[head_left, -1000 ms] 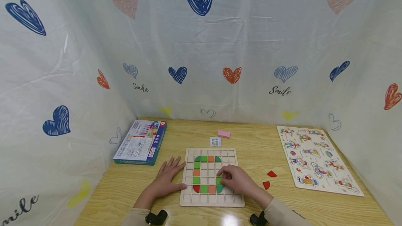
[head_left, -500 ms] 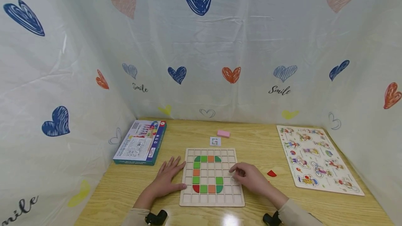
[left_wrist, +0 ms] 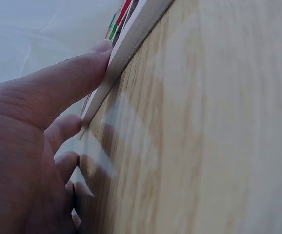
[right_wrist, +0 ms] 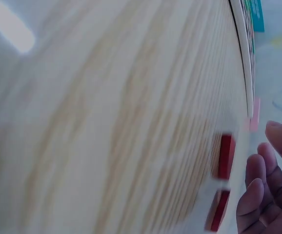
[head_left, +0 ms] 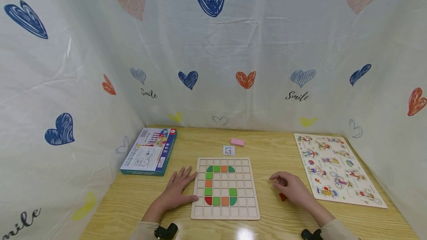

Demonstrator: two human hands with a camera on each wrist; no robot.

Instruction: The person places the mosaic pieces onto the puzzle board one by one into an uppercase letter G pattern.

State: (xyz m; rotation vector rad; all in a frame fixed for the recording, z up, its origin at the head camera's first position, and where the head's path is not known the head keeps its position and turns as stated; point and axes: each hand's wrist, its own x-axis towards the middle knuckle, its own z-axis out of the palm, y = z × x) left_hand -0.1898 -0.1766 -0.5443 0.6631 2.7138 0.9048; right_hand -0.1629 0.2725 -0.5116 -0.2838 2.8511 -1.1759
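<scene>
A wooden grid board (head_left: 247, 202) lies on the table, bearing green, orange and red tiles arranged in a rounded ring with a gap on its right side. My left hand (head_left: 175, 192) rests spread at the board's left edge; in the left wrist view, the thumb (left_wrist: 77, 73) touches that edge. To the right of the board, my right hand (head_left: 291, 188) hovers with loosely bent fingers and nothing between them. Beneath it, one red quarter-round tile (head_left: 282, 197) peeks out. Two red tiles (right_wrist: 226, 157) appear in the right wrist view, apart from the fingertips.
Behind the board lie a small pattern card (head_left: 228, 150) and a pink block (head_left: 237, 142). A flat box (head_left: 146, 155) sits at the back left. A picture puzzle board (head_left: 337, 169) occupies the right side. A heart-printed curtain (head_left: 213, 47) encloses the table.
My right hand has left the board's right-hand green tile and moved right, over the red tiles. My left hand has stayed at the board's edge.
</scene>
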